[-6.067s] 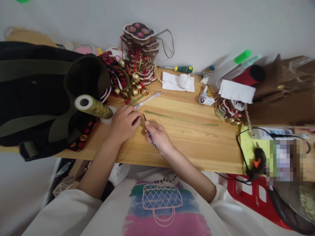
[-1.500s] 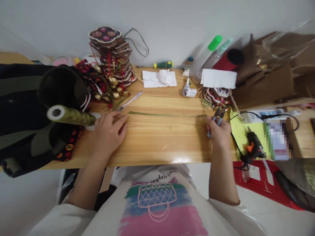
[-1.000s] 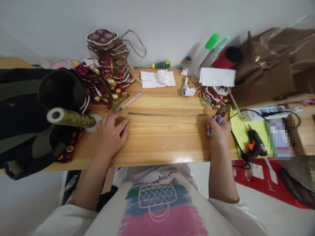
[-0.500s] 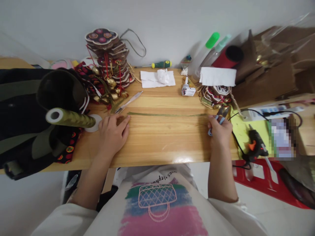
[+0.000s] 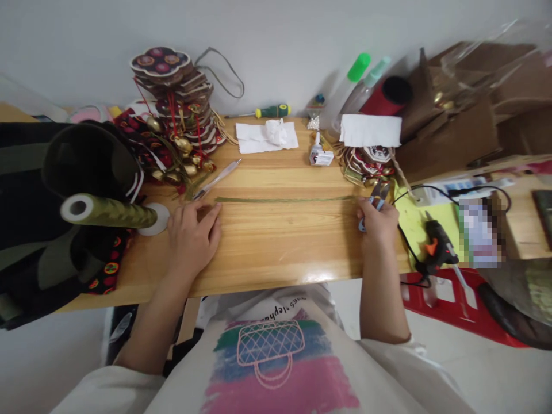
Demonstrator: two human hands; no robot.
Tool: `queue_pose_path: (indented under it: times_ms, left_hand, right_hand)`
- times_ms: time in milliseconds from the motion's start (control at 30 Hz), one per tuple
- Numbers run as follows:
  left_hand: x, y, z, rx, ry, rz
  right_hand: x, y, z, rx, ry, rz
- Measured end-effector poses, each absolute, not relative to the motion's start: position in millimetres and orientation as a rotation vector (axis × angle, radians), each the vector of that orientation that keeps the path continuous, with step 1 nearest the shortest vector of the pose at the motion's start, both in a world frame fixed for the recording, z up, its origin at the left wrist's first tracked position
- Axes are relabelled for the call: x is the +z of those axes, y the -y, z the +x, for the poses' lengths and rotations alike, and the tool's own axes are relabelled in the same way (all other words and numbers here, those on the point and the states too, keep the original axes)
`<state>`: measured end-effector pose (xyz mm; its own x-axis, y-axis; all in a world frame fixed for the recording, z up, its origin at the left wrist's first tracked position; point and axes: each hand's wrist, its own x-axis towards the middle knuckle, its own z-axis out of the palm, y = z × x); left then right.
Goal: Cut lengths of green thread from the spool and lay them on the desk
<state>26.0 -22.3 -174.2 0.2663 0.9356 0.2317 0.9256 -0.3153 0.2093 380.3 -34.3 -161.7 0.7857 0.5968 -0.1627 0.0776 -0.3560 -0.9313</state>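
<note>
A thin bundle of olive-green thread (image 5: 284, 200) lies stretched almost straight across the wooden table (image 5: 276, 241). At its left end rests my left hand (image 5: 195, 234), palm down, thumb apart from the fingers and close to the thread tip. My right hand (image 5: 378, 223) is closed around blue-handled scissors (image 5: 374, 202), whose blades point away from me. Its fingertips also meet the thread's right end; whether they pinch it I cannot tell. Left of my left hand, a spool of olive thread (image 5: 112, 213) stands on a white round base.
Behind lie a pen (image 5: 219, 178), tissue paper (image 5: 250, 138), a screwdriver (image 5: 267, 111) and a small glue bottle (image 5: 319, 154). Stacked ornaments with bells (image 5: 172, 92) stand back left. A glue gun (image 5: 440, 244) with its cable sits on yellow paper at right. Dark fabric (image 5: 26, 172) covers the left end.
The whole view has shifted slightly, so things sit further left. Both hands keep their places at the thread's ends, and the scissors stay in my right hand.
</note>
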Motion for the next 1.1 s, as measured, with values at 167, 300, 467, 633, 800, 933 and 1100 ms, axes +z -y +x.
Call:
queue_pose_path:
  times_ms: [167, 300, 467, 633, 800, 933, 1100]
  left_hand:
    - [-177, 23, 27, 0.496, -1.816, 2.484]
    - [-177, 22, 27, 0.479, -1.818, 2.498]
    - [-176, 22, 27, 0.486, -1.808, 2.516]
    - [-176, 23, 28, 0.475, -1.811, 2.536]
    - [-175, 22, 28, 0.473, -1.814, 2.549]
    - [-175, 22, 28, 0.461, -1.821, 2.53]
    - [-175, 22, 29, 0.477, -1.81, 2.508]
  right_hand:
    - [-162, 33, 381, 0.578, 0.522, -1.921]
    - [-162, 32, 383, 0.615, 0.497, -1.942]
    - [-158, 29, 382, 0.62, 0.504, -2.004]
    - [-154, 27, 379, 0.607, 0.502, -2.054]
    - [-152, 24, 377, 0.586, 0.513, -2.106]
    - [-148, 22, 375, 0.568, 0.539, -2.143]
    - [-148, 22, 373, 0.556, 0.55, -2.16]
